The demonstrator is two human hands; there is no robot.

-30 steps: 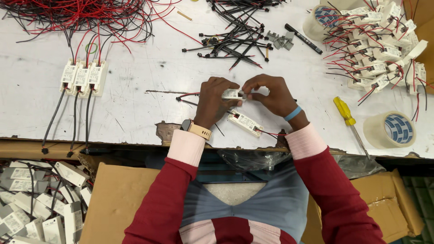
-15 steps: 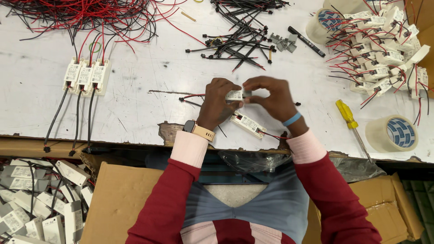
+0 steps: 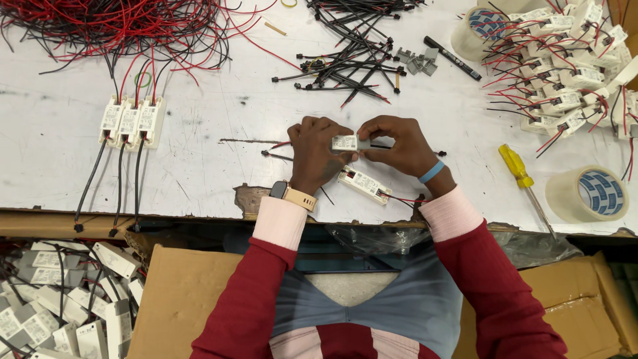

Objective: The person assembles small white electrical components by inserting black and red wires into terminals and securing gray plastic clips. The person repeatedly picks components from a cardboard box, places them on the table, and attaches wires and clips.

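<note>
Both hands meet at the middle of the scratched white counter (image 3: 199, 166), the left hand (image 3: 318, 154) and right hand (image 3: 397, 145) pinching a small white plastic module (image 3: 345, 143) between them. A second white oblong module (image 3: 363, 184) lies just before them. Three wired white modules (image 3: 129, 121) sit left; a yellow-handled screwdriver (image 3: 518, 169) and clear tape roll (image 3: 589, 193) lie right.

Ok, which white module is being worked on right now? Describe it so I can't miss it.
On the white workbench, find the two hands at its near edge. The small white module is pinched between the left hand and right hand. Unlike the module lying beneath, it is lifted.
</note>
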